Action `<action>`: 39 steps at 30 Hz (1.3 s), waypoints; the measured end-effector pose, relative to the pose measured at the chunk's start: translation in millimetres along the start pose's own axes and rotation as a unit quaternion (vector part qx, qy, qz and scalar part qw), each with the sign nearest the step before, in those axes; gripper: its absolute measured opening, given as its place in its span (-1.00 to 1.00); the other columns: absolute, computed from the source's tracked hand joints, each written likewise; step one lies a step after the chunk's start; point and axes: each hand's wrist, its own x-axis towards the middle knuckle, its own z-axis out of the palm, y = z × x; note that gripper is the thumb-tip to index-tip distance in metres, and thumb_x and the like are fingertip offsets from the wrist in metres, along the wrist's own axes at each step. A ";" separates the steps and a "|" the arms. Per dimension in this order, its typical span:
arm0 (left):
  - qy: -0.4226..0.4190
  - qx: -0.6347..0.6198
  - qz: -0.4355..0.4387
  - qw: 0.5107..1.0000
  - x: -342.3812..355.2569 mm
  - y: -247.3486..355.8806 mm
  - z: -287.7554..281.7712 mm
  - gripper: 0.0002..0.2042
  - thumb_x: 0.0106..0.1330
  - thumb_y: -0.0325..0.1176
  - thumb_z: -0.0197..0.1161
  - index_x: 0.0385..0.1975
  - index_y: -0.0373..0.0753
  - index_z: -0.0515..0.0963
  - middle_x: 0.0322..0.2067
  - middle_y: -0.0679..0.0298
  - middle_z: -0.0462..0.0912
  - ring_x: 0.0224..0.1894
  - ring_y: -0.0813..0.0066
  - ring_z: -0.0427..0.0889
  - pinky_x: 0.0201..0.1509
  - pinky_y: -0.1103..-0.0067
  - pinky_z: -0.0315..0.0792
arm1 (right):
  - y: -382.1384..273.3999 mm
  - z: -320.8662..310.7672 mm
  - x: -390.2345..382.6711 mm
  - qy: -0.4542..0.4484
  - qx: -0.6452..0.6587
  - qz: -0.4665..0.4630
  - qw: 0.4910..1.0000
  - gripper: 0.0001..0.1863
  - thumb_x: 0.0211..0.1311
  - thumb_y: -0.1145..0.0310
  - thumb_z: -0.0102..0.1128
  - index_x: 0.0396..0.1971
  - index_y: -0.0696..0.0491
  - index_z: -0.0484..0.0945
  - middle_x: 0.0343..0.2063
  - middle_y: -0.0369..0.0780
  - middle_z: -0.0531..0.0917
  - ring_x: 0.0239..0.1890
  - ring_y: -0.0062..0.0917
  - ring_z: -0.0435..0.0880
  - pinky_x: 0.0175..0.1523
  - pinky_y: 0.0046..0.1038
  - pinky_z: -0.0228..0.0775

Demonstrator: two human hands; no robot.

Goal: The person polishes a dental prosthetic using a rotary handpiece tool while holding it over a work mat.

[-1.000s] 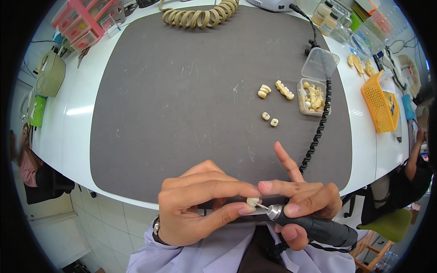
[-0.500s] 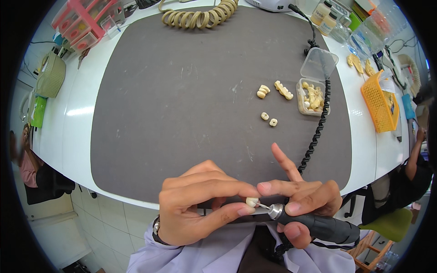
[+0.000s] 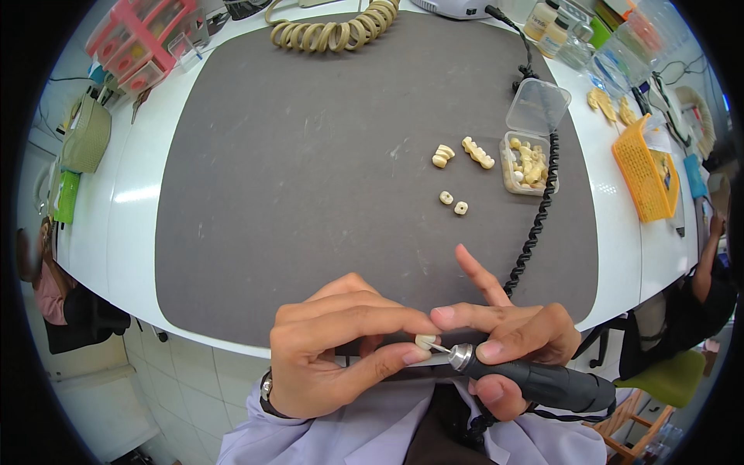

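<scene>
Being pinched between the thumb and forefinger of the left hand [image 3: 341, 349], a small cream-coloured tooth [image 3: 425, 341] is held just beyond the near edge of the dark grey mat [image 3: 310, 178]. The left fingertips are closed on its sides, and a watch [image 3: 266, 387] is worn at the left wrist. A black drill [image 3: 542, 384] with a silver nose is gripped by the right hand [image 3: 535, 333], its thumb and fingers wrapped around the front part and one finger stretched out over the mat. A thin bit [image 3: 439, 348] is pointed leftward, its tip seen at the right side of the tooth; how deep it is set cannot be told. On the mat, two single teeth [image 3: 446, 198] are laid close together, and beyond them two rows of joined teeth [image 3: 478, 153] are placed side by side. Just to their right, more pieces are kept in a clear box [image 3: 508, 178], its lid [image 3: 535, 108] raised. The box is crossed by a coiled black cord [image 3: 552, 155]. Farther right, a yellow basket [image 3: 643, 182] is stood on the white table [image 3: 612, 225].
</scene>
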 end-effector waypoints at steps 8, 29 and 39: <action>0.021 -0.013 0.002 1.000 -0.8 1.3 2.2 -0.80 -0.01 -0.53 0.44 -0.34 -0.32 0.69 -0.49 0.30 0.72 -0.57 0.62 0.46 -0.44 0.66 0.29 | -3.3 -2.6 -3.2 0.016 0.041 0.013 0.999 -0.76 0.17 0.36 0.26 -0.28 0.05 0.37 -0.66 -0.17 0.64 -0.09 -0.05 0.66 0.31 0.40 -0.52; 0.014 -0.030 -0.007 0.999 -0.1 2.3 1.1 -0.79 -0.01 -0.54 0.43 -0.33 -0.33 0.69 -0.50 0.28 0.72 -0.59 0.63 0.46 -0.41 0.66 0.29 | -4.3 -2.3 -0.7 0.003 0.024 0.005 1.000 -0.75 0.18 0.34 0.25 -0.29 0.06 0.35 -0.65 -0.09 0.65 -0.11 -0.07 0.68 0.29 0.42 -0.44; 0.019 -0.025 -0.005 0.999 -0.8 1.3 1.6 -0.80 -0.01 -0.51 0.44 -0.34 -0.32 0.69 -0.52 0.29 0.71 -0.58 0.62 0.48 -0.44 0.66 0.29 | 1.0 -1.6 -1.9 0.004 0.011 -0.013 1.000 -0.77 0.20 0.33 0.25 -0.29 0.07 0.39 -0.69 -0.10 0.64 -0.11 -0.08 0.68 0.28 0.43 -0.40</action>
